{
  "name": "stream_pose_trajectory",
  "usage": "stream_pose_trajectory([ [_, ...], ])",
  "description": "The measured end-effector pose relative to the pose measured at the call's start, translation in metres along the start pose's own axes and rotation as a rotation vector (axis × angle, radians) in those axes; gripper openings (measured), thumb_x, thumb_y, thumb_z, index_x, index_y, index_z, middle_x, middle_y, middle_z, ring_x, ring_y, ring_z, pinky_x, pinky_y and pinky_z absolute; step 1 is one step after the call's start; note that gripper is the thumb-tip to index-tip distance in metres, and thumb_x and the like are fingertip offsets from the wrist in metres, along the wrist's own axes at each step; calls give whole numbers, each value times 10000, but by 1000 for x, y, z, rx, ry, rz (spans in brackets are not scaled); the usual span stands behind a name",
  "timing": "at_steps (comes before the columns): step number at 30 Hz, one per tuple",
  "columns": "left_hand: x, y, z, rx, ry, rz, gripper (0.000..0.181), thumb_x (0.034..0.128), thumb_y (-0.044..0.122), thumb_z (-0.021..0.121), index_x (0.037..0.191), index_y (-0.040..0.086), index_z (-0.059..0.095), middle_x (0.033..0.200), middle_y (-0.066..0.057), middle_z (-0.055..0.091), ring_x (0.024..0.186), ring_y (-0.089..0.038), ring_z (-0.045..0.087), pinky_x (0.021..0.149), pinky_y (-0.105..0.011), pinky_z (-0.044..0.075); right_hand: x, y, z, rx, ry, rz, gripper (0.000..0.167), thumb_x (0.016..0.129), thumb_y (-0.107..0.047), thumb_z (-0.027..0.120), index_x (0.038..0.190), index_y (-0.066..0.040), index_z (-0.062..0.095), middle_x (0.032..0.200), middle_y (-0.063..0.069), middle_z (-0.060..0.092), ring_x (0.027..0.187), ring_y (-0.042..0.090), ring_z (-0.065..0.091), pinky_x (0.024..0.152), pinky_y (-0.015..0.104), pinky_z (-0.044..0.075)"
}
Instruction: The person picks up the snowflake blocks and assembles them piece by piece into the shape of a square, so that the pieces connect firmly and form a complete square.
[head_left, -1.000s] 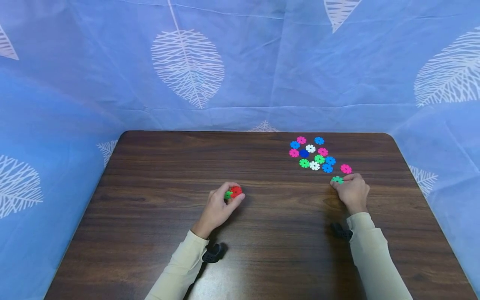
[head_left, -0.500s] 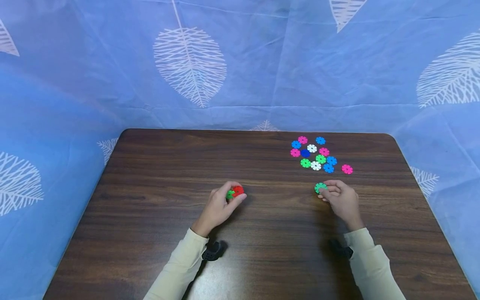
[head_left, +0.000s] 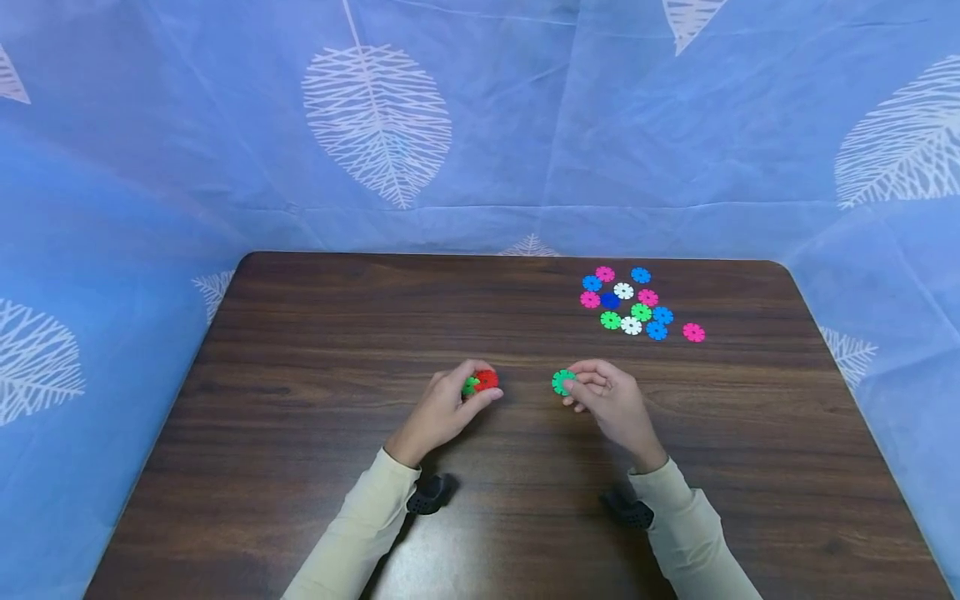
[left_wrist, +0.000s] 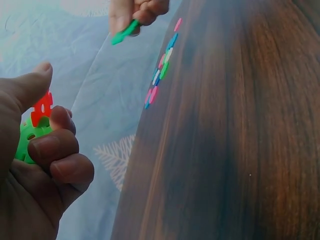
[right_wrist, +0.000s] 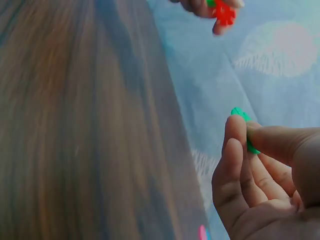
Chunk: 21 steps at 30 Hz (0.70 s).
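My left hand [head_left: 442, 408] holds a red notched disc [head_left: 487, 380] joined to a light green one [head_left: 470, 386], between thumb and curled fingers. The left wrist view shows the red disc [left_wrist: 42, 109] slotted at an angle into the green disc [left_wrist: 31, 137]. Across a short gap to the right, my right hand [head_left: 617, 408] pinches a darker green notched disc [head_left: 562, 382] between thumb and index finger. Seen from the right wrist, that green disc [right_wrist: 245, 125] is nearly edge-on, partly covered by the fingertips. Both hands are raised above the table, and the held discs do not touch.
Several loose notched discs, among them white [head_left: 623, 291], blue [head_left: 657, 331] and green [head_left: 611, 320] ones, lie flat at the back right of the brown table [head_left: 337, 317]. One pink disc [head_left: 693, 332] sits apart to their right. A blue leaf-print cloth [head_left: 495, 125] hangs behind.
My right hand has picked the darker green disc up off the table and carried it left, close to the left hand. The left hand has barely shifted, still gripping the joined discs.
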<state>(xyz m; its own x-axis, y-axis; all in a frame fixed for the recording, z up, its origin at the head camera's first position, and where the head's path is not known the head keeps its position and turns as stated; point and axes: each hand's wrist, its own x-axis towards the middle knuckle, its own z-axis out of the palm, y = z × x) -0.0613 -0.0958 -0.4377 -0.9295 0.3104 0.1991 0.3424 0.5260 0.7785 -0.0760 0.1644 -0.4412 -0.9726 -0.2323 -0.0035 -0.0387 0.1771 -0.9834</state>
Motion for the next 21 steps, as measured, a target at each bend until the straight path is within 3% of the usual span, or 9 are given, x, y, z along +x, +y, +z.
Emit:
stream_pose_trajectory([
  [5,0,3,0,-11,-46,-8,336,872,268,687,1128,76,582,839,11,639,660,-64,503,596,-167,462,3,-12,16,70,-44,-45,265,882,13,625,1114,123,560,914,157,638,721,145,682,660,281,590],
  [11,0,6,0,-32,-73,-11,329,874,261,685,1127,79,580,852,5,638,673,-67,514,612,-169,472,3,-28,34,105,-61,-66,248,879,29,620,1096,125,547,960,287,609,737,69,676,693,273,593],
  [21,1,9,3,-52,-107,29,279,894,268,660,1093,88,585,781,16,612,639,-51,489,586,-167,456,4,-32,42,82,-71,-83,205,877,22,627,1044,108,547,923,271,615,742,88,688,684,266,593],
])
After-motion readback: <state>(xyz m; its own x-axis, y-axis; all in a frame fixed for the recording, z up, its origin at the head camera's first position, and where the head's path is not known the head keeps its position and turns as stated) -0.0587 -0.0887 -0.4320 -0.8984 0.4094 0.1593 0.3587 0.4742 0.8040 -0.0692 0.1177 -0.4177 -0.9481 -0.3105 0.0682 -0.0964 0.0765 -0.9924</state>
